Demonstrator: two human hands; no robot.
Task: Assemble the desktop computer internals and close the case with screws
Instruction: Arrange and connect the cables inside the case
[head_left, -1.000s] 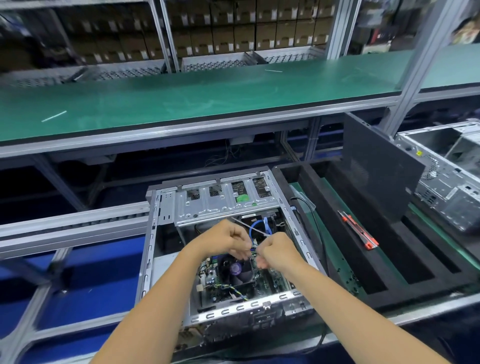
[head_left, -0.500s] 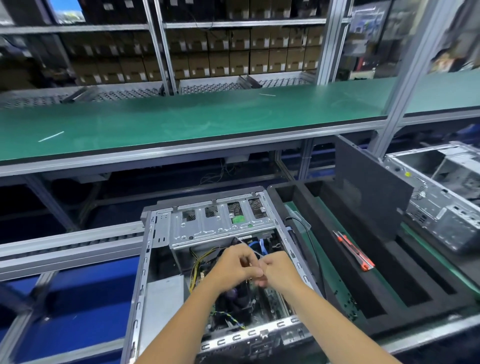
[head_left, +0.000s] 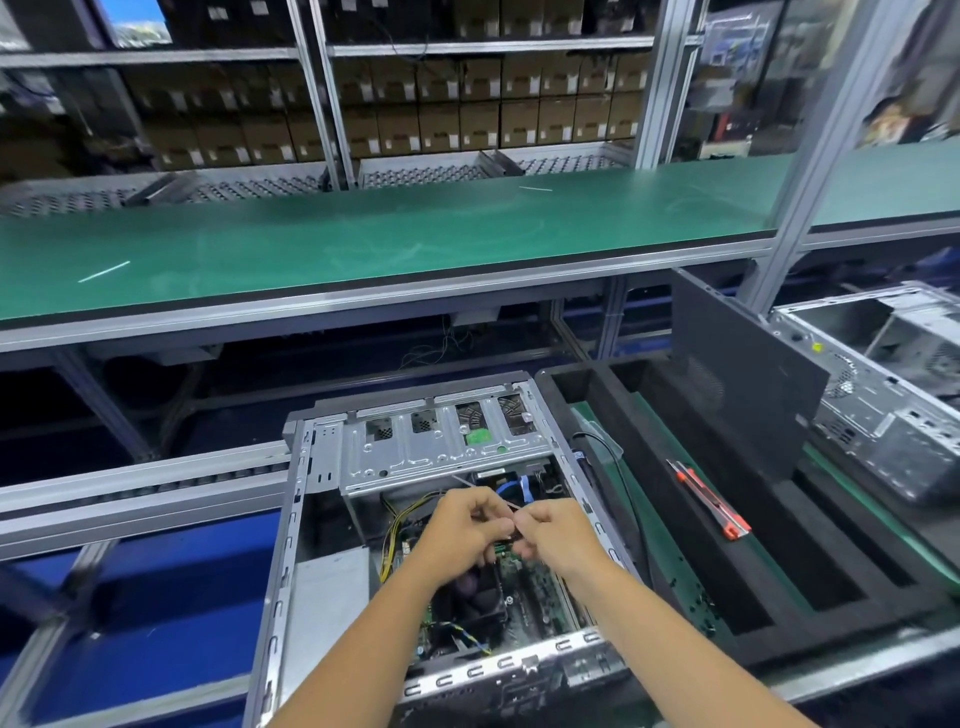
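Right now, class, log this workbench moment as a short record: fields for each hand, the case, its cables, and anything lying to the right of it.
left hand: over the open case, fingers curled, pinching a thin strip
right hand: beside the left, pinching the same strip
thin strip: pale, likely a cable tie
computer case: side off, board visible
cables: yellow bundle, blue cable
red tool: on black foam tray, right of case
side panel: dark, leaning upright

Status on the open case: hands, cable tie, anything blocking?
Left hand and right hand meet over the open case, fingers pinching a thin cable tie. Case side not fitted. Yellow wires beside the hands; nothing blocking.
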